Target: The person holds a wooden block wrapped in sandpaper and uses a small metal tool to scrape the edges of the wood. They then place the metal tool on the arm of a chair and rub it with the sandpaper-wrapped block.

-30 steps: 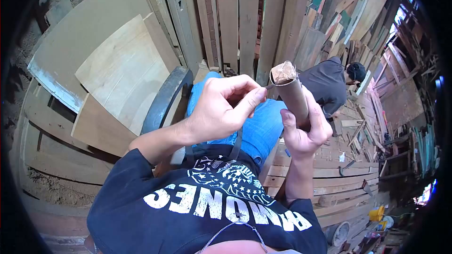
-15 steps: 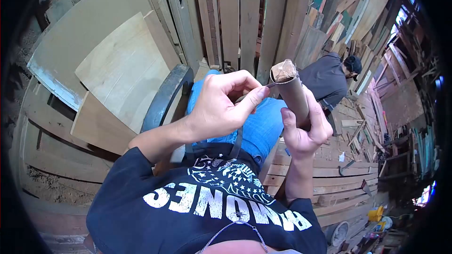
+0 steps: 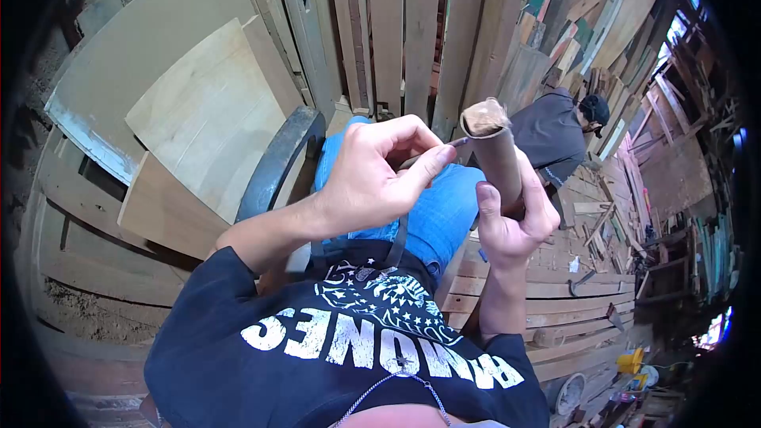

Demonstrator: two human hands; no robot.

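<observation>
My left hand (image 3: pixel 388 170) is closed in a pinch on a thin dark stick-like piece (image 3: pixel 458 143), whose tip points at the upper rim of a brown tube (image 3: pixel 497 162). That tube is gripped in my right hand (image 3: pixel 519 218), with the thumb in front and the fingers round its far side. Inside the tube's upper end is a rough, light-brown block (image 3: pixel 485 117) with frayed edges. A narrow gap shows between the thin piece's tip and the tube. Both hands are above my jeans-covered legs (image 3: pixel 444 214).
Curved boards (image 3: pixel 206 111) lean at the left beside a dark curved armrest (image 3: pixel 281 162). Upright planks (image 3: pixel 420 40) stand ahead. A person in a dark cap and shirt (image 3: pixel 547 131) bends over at the right, near wood scraps on the floor. Yellow item (image 3: pixel 631 361) at lower right.
The upper end of the tube has shifted slightly to the right and tilted, so the thin piece's tip is now more exposed. My left hand has barely moved.
</observation>
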